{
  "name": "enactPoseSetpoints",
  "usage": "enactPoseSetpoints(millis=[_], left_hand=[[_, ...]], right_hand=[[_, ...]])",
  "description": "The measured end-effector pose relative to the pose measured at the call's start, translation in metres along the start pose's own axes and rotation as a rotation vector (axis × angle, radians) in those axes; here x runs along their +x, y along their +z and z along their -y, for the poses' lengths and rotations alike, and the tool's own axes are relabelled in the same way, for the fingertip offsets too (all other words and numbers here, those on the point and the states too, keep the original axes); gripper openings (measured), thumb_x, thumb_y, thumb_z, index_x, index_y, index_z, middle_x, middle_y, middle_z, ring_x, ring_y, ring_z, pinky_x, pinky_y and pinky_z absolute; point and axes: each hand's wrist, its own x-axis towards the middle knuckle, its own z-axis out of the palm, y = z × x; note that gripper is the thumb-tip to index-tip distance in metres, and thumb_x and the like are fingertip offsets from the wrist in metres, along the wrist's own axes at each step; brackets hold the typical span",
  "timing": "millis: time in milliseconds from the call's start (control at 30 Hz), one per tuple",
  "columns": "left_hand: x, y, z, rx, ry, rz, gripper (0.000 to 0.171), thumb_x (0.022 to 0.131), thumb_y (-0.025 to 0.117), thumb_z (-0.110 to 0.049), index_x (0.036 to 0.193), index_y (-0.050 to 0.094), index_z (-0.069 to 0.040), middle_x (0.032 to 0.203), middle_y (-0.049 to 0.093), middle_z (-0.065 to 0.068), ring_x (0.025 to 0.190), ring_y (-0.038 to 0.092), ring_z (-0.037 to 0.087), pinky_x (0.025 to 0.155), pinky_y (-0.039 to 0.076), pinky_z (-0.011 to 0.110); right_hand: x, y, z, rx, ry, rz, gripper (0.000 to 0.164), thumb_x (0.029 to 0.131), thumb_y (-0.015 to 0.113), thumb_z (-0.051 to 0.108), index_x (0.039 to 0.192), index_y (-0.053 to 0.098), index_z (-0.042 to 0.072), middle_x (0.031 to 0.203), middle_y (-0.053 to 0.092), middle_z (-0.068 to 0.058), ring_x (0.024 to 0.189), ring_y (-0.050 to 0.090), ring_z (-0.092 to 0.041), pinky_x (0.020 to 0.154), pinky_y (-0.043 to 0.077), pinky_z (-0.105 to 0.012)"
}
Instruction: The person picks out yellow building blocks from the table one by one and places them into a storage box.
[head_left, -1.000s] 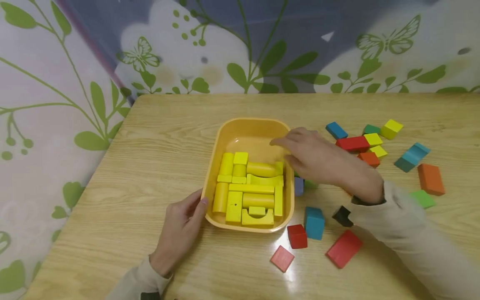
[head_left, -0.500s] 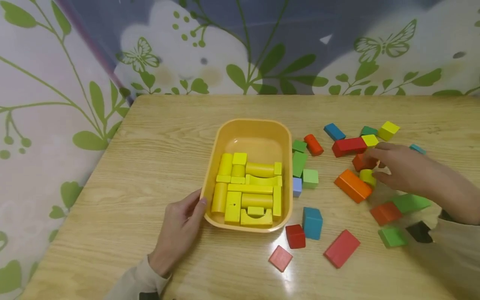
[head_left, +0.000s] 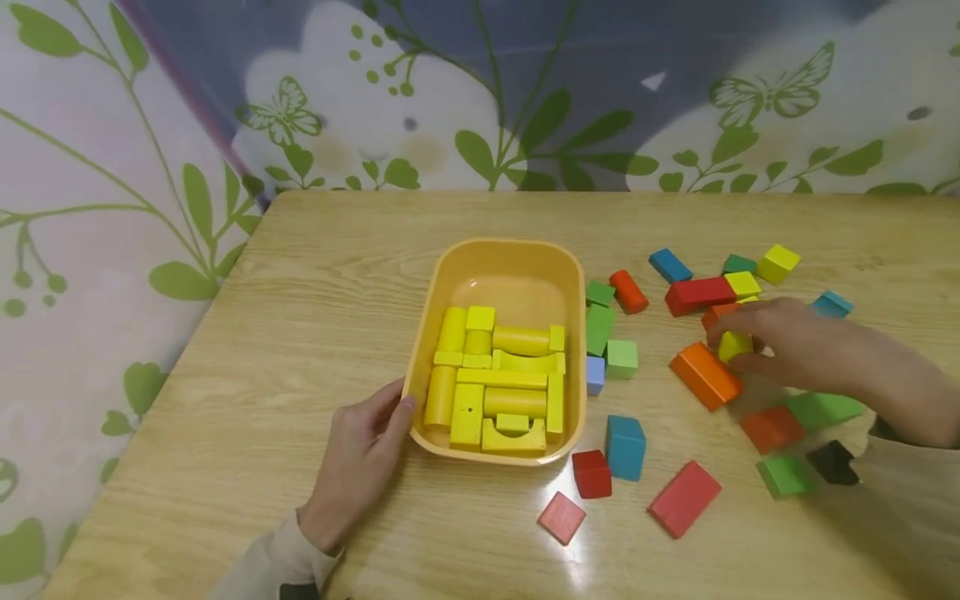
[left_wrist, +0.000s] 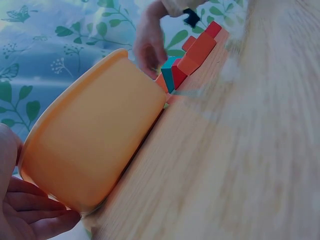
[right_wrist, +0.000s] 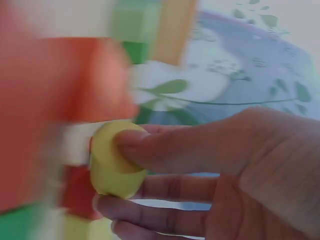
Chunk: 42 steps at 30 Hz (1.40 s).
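A yellow plastic bin (head_left: 510,279) stands on the table, its lower part packed with yellow blocks such as cylinders, bars and arches. My left hand (head_left: 363,462) grips the bin's left rim, thumb on the edge. From the left wrist view, the fingers of that hand (left_wrist: 32,210) lie against the bin's outer wall. To the right, among scattered blocks, my right hand (head_left: 810,346) pinches a yellow cylinder block (head_left: 735,345) between thumb and fingers. The right wrist view shows the thumb across that cylinder block (right_wrist: 112,177). An orange block (head_left: 707,377) lies just beside it.
Green blocks (head_left: 600,327) and a lilac block (head_left: 595,375) sit against the bin's right side. A blue block (head_left: 626,447) and several red ones, such as a long red block (head_left: 684,498), lie nearer the front. Yellow cubes (head_left: 778,263) are farther back. A patterned wall borders the table.
My right hand has moved from over the bin's right rim out to the scattered blocks and has taken hold of the yellow cylinder block. My left hand has stayed on the bin.
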Motion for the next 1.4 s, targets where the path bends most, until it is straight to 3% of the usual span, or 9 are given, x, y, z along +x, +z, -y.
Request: enactPoseSetpoints(millis=[100, 233, 367, 533, 667, 900, 1067, 1167, 1400], left_hand=[[0.001, -0.001, 0.000, 0.000, 0.010, 0.001, 0.031, 0.101, 0.049, -0.011, 0.123, 0.061, 0.007, 0.118, 0.064, 0.022, 0.108, 0.063, 0.025, 0.085, 0.054, 0.038], [0.001, -0.001, 0.000, -0.007, 0.004, 0.001, 0.031, 0.100, 0.050, -0.011, 0.123, 0.060, 0.007, 0.118, 0.064, 0.022, 0.107, 0.064, 0.024, 0.084, 0.055, 0.037], [0.001, 0.000, 0.000, -0.025, -0.010, 0.006, 0.031, 0.100, 0.051, -0.011, 0.124, 0.060, 0.007, 0.117, 0.064, 0.022, 0.105, 0.065, 0.025, 0.083, 0.056, 0.035], [0.000, 0.000, 0.000, -0.044, -0.007, 0.005, 0.031, 0.100, 0.051, -0.011, 0.123, 0.060, 0.008, 0.116, 0.064, 0.023, 0.106, 0.064, 0.025, 0.083, 0.056, 0.034], [-0.001, 0.000, 0.001, -0.048, 0.009, 0.006, 0.031, 0.100, 0.051, -0.010, 0.123, 0.060, 0.009, 0.117, 0.064, 0.023, 0.104, 0.065, 0.026, 0.082, 0.056, 0.035], [0.000, -0.002, 0.001, -0.027, 0.011, 0.009, 0.031, 0.100, 0.051, -0.011, 0.124, 0.060, 0.007, 0.120, 0.063, 0.021, 0.106, 0.064, 0.022, 0.083, 0.056, 0.034], [0.000, -0.001, 0.000, -0.030, 0.013, 0.009, 0.031, 0.100, 0.051, -0.010, 0.124, 0.060, 0.006, 0.120, 0.064, 0.020, 0.106, 0.064, 0.021, 0.084, 0.056, 0.034], [0.000, -0.001, 0.000, -0.033, 0.016, 0.007, 0.031, 0.100, 0.051, -0.010, 0.124, 0.060, 0.007, 0.119, 0.064, 0.020, 0.105, 0.065, 0.021, 0.084, 0.056, 0.033], [-0.001, -0.002, 0.001, -0.023, 0.027, 0.010, 0.031, 0.100, 0.051, -0.011, 0.124, 0.060, 0.006, 0.119, 0.065, 0.019, 0.105, 0.065, 0.020, 0.083, 0.056, 0.034]], right_hand=[[0.005, -0.017, 0.011, -0.022, -0.093, -0.109, 0.032, 0.078, 0.077, 0.001, 0.104, 0.067, 0.016, 0.095, 0.062, 0.006, 0.072, 0.055, -0.007, 0.061, 0.050, -0.027], [0.026, -0.029, 0.037, -0.013, -0.274, -0.254, 0.034, 0.080, 0.073, -0.003, 0.107, 0.070, 0.018, 0.087, 0.054, 0.007, 0.067, 0.047, -0.004, 0.056, 0.044, -0.022], [0.055, -0.030, 0.068, 0.089, -0.397, -0.292, 0.032, 0.087, 0.063, -0.008, 0.104, 0.072, 0.016, 0.091, 0.056, 0.002, 0.075, 0.047, -0.010, 0.062, 0.045, -0.027], [0.091, -0.024, 0.095, 0.330, -0.326, -0.240, 0.020, 0.096, 0.056, 0.002, 0.108, 0.068, 0.012, 0.098, 0.061, -0.005, 0.071, 0.052, -0.015, 0.061, 0.047, -0.030], [0.118, -0.013, 0.107, 0.411, -0.256, -0.221, 0.019, 0.098, 0.056, 0.013, 0.114, 0.063, 0.006, 0.098, 0.065, -0.008, 0.075, 0.056, -0.020, 0.066, 0.049, -0.034], [0.141, 0.008, 0.121, 0.321, -0.116, -0.100, 0.023, 0.100, 0.054, 0.019, 0.116, 0.057, 0.004, 0.101, 0.066, -0.013, 0.078, 0.058, -0.021, 0.070, 0.051, -0.034], [0.143, 0.009, 0.128, 0.200, -0.052, -0.049, 0.026, 0.098, 0.052, 0.006, 0.121, 0.061, 0.001, 0.109, 0.066, -0.014, 0.080, 0.057, -0.023, 0.074, 0.053, -0.033], [0.144, 0.008, 0.131, 0.172, -0.053, -0.031, 0.034, 0.094, 0.052, -0.003, 0.127, 0.059, -0.002, 0.119, 0.063, -0.017, 0.089, 0.056, -0.024, 0.082, 0.053, -0.035], [0.145, 0.010, 0.134, 0.218, -0.080, 0.023, 0.046, 0.092, 0.053, -0.008, 0.137, 0.051, 0.002, 0.115, 0.065, -0.015, 0.080, 0.057, -0.021, 0.071, 0.052, -0.027]])
